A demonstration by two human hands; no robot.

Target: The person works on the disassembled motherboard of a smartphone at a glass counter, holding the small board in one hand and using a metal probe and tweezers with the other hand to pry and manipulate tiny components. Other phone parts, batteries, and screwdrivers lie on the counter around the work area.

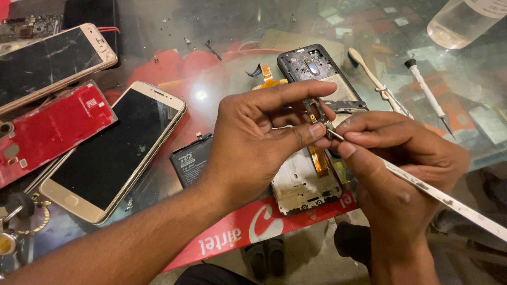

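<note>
Far left: gold-edged phone [50, 63] w/ cracked dark screen, tilted; below it a red phone back panel [53, 129]. Next over, a white-and-gold phone [113, 153] lies face up on the glass table [211, 89], diagonal. Black battery [189, 164] sits just beside the left wrist, partly hidden by it.

Left hand [253, 142] comes in from bottom left, forearm angled up & right, back of hand toward the camera. Index finger stretched out straight on top, thumb pressed in below; between them a small circuit board [317, 113] is pinched, held up above the opened phone frame [306, 182]. Other fingers curled under.

Orange flex cable [268, 76] lies behind the hand, near the black phone rear housing [311, 66].

Right hand [406, 158] comes from bottom right, knuckles up, fingers folded tight round metal tweezers [438, 192]; thumb & index clamp the shaft near the front. The tip meets the small circuit board right by the left thumb. Long rear end of the tool runs off to the lower right.

Further right: white spudger [372, 79], then a small screwdriver [428, 92], both on the glass. Top right corner: clear plastic bottle [465, 21].
</note>
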